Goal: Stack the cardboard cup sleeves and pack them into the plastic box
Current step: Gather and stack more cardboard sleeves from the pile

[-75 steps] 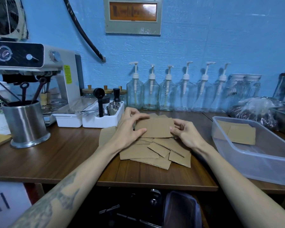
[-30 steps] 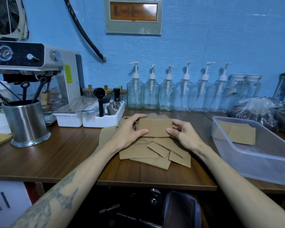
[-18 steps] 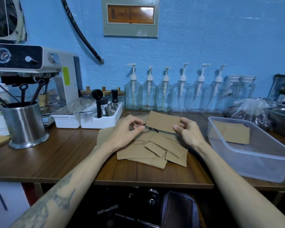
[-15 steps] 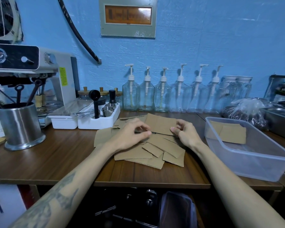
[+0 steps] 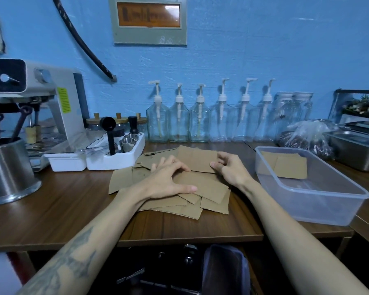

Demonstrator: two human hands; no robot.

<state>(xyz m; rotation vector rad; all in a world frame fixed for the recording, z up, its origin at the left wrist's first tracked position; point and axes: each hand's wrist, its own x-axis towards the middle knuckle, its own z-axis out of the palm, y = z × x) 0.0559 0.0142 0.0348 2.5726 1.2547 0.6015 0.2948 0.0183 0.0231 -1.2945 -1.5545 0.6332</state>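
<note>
Cardboard, flat and brown, lies in a loose heap of cup sleeves (image 5: 205, 188) on the wooden worktop (image 5: 73, 209), and I take that heap as my landmark for everything else. My left hand (image 5: 168, 182) lies on the heap's middle, fingers spread and nearly straight, pressing the sheets down and holding nothing. My right hand (image 5: 230, 169) sits at the heap's right edge with its fingers curled; thumb and forefinger appear to nip the near right edge of the top sleeve (image 5: 196, 159), though I cannot be sure how firm that pinch is.

That top sleeve lies at the far side of the heap, its long axis running left to right across my view, slightly skewed against the sheets under it. The plastic box (image 5: 320, 201) stands to the right of the heap, well apart from it, with some sleeves (image 5: 285, 167) already lying flat at its far end.

So the move I judge to be coming turns on one thing: the box is on the heap's right, and my right hand is the nearer one to it. I would square the top sleeve against the others with the left palm as a stop, then let the right grip carry the stack sideways, long axis unchanged, into the box. Most of the heap is not yet stacked.
</note>
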